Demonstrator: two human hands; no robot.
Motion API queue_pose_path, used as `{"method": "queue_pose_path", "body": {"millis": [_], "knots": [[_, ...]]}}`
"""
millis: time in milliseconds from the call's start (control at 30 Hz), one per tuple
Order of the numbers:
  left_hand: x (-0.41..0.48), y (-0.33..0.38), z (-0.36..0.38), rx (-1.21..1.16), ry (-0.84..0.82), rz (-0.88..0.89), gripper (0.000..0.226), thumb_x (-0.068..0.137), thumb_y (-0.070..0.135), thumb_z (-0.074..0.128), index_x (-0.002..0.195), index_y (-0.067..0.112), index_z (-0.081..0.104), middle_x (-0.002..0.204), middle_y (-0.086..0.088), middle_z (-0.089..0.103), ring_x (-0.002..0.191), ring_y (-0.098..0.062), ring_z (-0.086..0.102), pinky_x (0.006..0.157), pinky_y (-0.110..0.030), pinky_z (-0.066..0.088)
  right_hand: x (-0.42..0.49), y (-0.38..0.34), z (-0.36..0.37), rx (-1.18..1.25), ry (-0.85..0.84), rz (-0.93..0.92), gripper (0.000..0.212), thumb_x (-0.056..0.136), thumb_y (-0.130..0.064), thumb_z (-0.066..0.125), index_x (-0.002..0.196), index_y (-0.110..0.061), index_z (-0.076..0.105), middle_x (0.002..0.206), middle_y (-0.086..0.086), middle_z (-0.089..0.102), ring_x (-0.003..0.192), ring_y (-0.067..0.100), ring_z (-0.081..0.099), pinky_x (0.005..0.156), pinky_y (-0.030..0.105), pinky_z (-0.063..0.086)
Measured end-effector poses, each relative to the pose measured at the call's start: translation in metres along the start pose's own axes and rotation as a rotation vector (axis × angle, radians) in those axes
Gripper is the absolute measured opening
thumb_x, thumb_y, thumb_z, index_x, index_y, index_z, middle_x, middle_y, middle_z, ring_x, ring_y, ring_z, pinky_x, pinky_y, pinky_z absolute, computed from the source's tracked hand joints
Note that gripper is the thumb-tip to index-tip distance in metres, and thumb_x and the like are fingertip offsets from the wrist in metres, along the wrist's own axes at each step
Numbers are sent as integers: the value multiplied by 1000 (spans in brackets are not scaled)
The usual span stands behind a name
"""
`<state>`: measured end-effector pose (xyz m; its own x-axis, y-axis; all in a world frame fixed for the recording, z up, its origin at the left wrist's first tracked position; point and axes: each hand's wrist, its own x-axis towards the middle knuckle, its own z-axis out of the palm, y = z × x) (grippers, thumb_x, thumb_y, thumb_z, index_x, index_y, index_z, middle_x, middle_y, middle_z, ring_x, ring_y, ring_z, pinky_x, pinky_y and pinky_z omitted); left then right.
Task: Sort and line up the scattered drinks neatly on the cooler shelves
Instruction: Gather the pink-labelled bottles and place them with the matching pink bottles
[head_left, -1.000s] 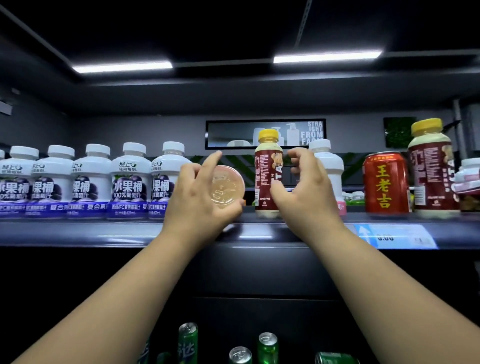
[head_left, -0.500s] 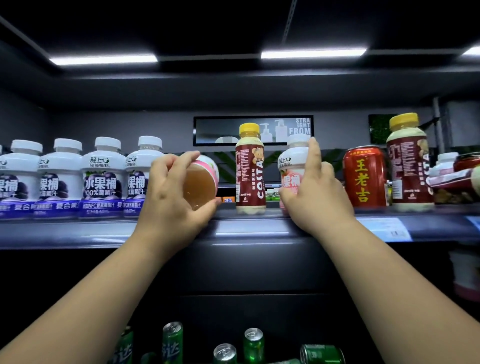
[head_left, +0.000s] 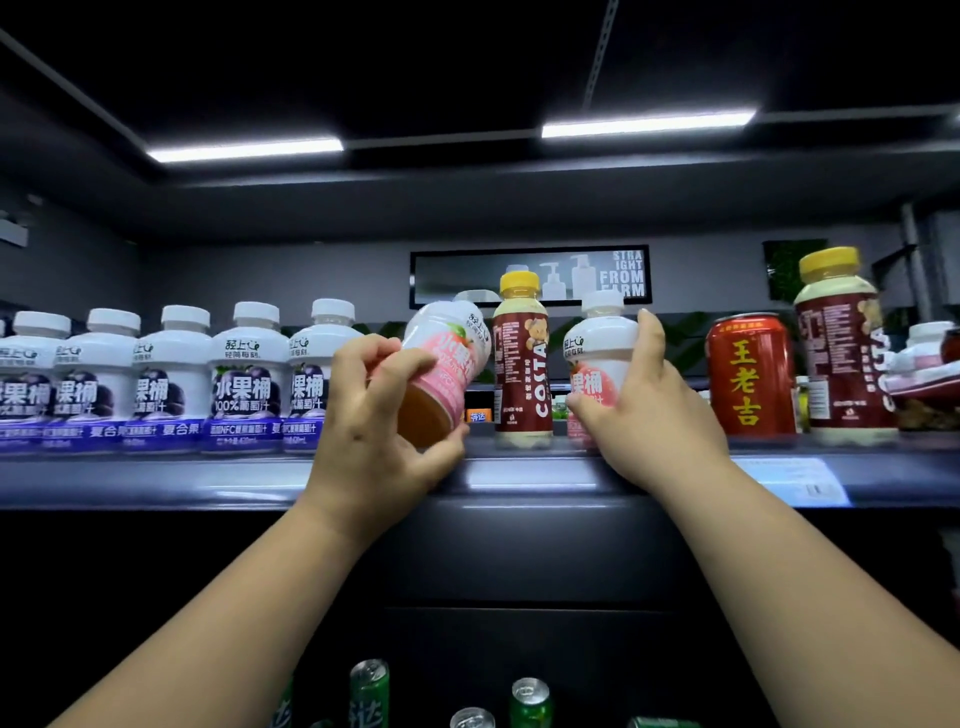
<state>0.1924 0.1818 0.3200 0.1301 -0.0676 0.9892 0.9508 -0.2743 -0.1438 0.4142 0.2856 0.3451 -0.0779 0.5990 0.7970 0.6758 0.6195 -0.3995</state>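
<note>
The left hand (head_left: 374, 421) grips a tilted pink-labelled white bottle (head_left: 441, 364); the right hand (head_left: 644, 415) clasps 1 upright twin (head_left: 597, 364) on the shelf (head_left: 208, 478).

The white bottles (head_left: 249, 374) are looking like smooth plastic, their printed labels shining glossily. The red can (head_left: 750, 376) and the green cans (head_left: 530, 701) are gleaming as polished metal. The dark shelf edge (head_left: 156, 478) is reflecting light off a smooth, semi-gloss surface.
</note>
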Motion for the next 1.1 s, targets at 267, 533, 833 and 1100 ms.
{"method": "queue_pose_path", "body": {"millis": [267, 533, 833, 1100], "knots": [[5, 2, -1, -71, 98, -64, 72, 63, 42, 86, 110, 13, 40, 117, -27, 45, 110, -7, 38, 95, 0, 28, 5, -1, 2, -32, -27, 15, 108, 85, -59, 62, 152, -29, -16, 140, 18, 46, 117, 40, 56, 83, 46, 48], [2, 2, 2, 5, 2, -234, 79, 57, 34, 90, 110, 26, 33, 116, -1, 32, 97, -9, 39, 81, -10, 33, -4, 0, -4, 148, 41, -23, 95, 84, -56, 64, 150, -43, -2, 142, 8, 50, 117, 35, 56, 85, 46, 50], [3, 1, 1, 27, -12, -230, 68, 58, 27, 94, 114, 13, 57, 120, -5, 34, 108, -8, 36, 95, -3, 29, -15, 3, -10, 694, 227, -167, 102, 84, -42, 74, 150, -54, -3, 150, -7, 41, 126, 11, 49, 101, 39, 46], [2, 6, 4, -106, -90, -123, 77, 56, 52, 79, 104, 16, 33, 141, -4, 28, 126, -3, 34, 105, -6, 29, -19, -1, -10, 603, 21, -227, 89, 78, -62, 65, 144, -63, 6, 142, -5, 53, 123, 24, 57, 98, 53, 51]]}}
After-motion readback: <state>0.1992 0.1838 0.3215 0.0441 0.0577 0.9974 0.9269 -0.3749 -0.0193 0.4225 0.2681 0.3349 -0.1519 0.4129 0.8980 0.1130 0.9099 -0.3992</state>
